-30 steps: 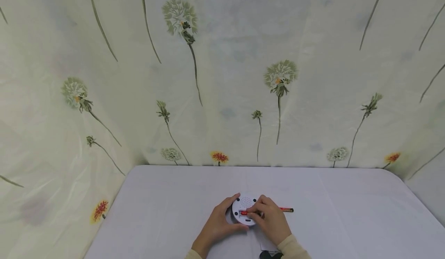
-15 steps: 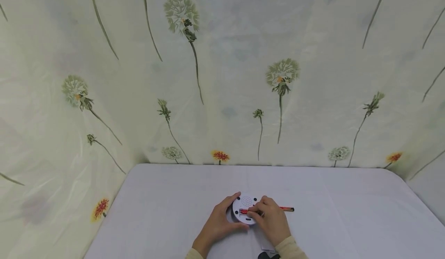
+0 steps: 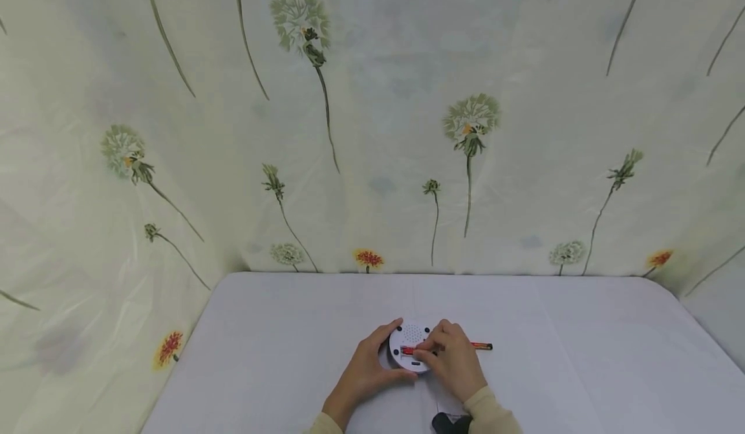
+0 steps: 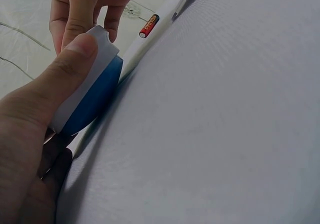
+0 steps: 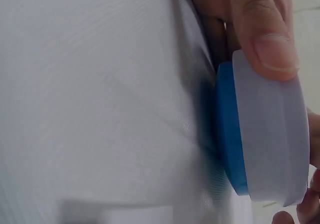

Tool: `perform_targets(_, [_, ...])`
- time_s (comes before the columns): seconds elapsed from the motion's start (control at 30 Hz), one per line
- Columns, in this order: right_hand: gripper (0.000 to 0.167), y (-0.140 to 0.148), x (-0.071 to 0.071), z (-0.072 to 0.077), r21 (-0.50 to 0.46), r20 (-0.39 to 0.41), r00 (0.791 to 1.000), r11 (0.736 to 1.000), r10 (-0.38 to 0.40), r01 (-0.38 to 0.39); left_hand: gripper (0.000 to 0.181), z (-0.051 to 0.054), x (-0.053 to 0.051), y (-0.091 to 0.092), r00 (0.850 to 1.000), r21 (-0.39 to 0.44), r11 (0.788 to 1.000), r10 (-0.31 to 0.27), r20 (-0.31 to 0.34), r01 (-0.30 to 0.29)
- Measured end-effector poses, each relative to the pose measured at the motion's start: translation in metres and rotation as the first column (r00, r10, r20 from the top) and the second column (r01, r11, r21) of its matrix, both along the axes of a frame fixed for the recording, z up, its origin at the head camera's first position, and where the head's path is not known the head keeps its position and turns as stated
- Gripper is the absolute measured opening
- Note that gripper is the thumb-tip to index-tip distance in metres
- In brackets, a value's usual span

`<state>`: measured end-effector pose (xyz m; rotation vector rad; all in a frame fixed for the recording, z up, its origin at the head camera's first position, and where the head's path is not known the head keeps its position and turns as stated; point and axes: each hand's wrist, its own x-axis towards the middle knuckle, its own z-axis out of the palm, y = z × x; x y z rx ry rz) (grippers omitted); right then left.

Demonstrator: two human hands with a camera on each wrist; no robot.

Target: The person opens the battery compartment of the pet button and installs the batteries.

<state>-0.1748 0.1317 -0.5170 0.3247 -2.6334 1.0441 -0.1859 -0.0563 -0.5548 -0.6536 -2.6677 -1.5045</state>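
A round white device (image 3: 412, 333) with a speaker grille and black feet faces up; its blue underside (image 5: 230, 129) shows in the right wrist view. My left hand (image 3: 368, 364) grips its rim from the left, thumb on the near side and fingers round the far side. A red battery (image 3: 408, 350) lies at the slot in the device's face, its right part hidden. My right hand (image 3: 456, 359) pinches that battery with thumb and fingertips. A second red battery (image 3: 483, 346) with a dark end lies on the table, just right of this hand.
The white-covered table (image 3: 279, 330) meets a flower-patterned curtain (image 3: 378, 130) at its back edge. A black object (image 3: 449, 423), partly cut off by the frame, lies near my right sleeve (image 3: 491, 411).
The head view has shifted slightly, and more of the black object shows by the right sleeve. Both hands keep nearly the same hold; the battery stays at the slot.
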Motion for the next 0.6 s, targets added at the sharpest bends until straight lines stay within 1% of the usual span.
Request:
perform_targets(0.07, [0.019, 0.0021, -0.0018, -0.0015, -0.044, 0.049, 0.999, 0.999, 0.001, 0.001, 0.096, -0.0003, -0.0006, 0.0002, 1.000, 0.001, 1.000, 0.000, -0.010, 0.000])
perform_targets(0.17, [0.019, 0.0052, -0.0043, -0.0045, -0.123, 0.131, 0.991, 0.992, 0.003, 0.013, 0.096, -0.0010, -0.0016, 0.0004, 1.000, -0.001, 1.000, 0.004, -0.002, -0.004])
perform_targets(0.27, [0.017, 0.0068, -0.0050, -0.0064, -0.199, 0.207, 0.978, 0.980, 0.014, 0.028, 0.097, -0.0015, -0.0019, 0.0005, 1.000, -0.008, 1.000, 0.005, 0.010, -0.005])
perform_targets(0.37, [0.015, 0.0065, -0.0052, -0.0078, -0.255, 0.269, 0.963, 0.966, 0.022, 0.050, 0.096, -0.0011, -0.0010, 0.0003, 1.000, -0.016, 1.000, 0.006, 0.021, -0.006])
perform_targets(0.5, [0.014, 0.0044, -0.0059, -0.0091, -0.273, 0.336, 0.942, 0.959, 0.020, 0.077, 0.096, 0.0007, 0.0007, -0.0006, 0.999, -0.026, 1.000, 0.015, 0.034, -0.014])
perform_targets(0.6, [0.014, 0.0038, -0.0064, -0.0102, -0.265, 0.361, 0.933, 0.960, 0.015, 0.087, 0.096, 0.0018, 0.0018, -0.0011, 0.999, -0.025, 1.000, 0.018, 0.044, -0.016])
